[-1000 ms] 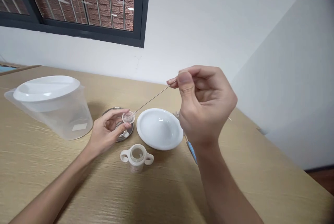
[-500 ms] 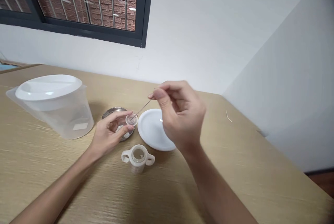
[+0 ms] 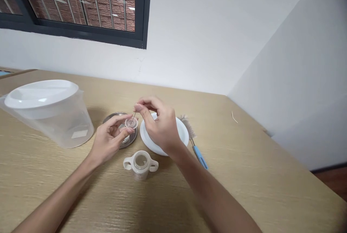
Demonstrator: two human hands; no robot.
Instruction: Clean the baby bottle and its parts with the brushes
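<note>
My left hand pinches a small clear round bottle nipple between thumb and fingers, its open side facing me. Above it, my right hand is closed on a thin wire-like brush, whose lower end reaches into the nipple; its tip is hidden. Under my left fingers lies a round metal dish with a small white piece in it. A white plate sits partly behind my right hand. Nearer to me stands a small two-handled baby bottle, upright and uncapped.
A translucent pitcher with a white lid stands at the left. Right of the plate lies a bottle brush with a blue handle. A thin pale strip lies farther right. The wall and window rise behind the table.
My right hand has moved left and down, bringing the thin brush closer and steeper into the nipple. The blue-handled brush has come into view from behind my right arm.
</note>
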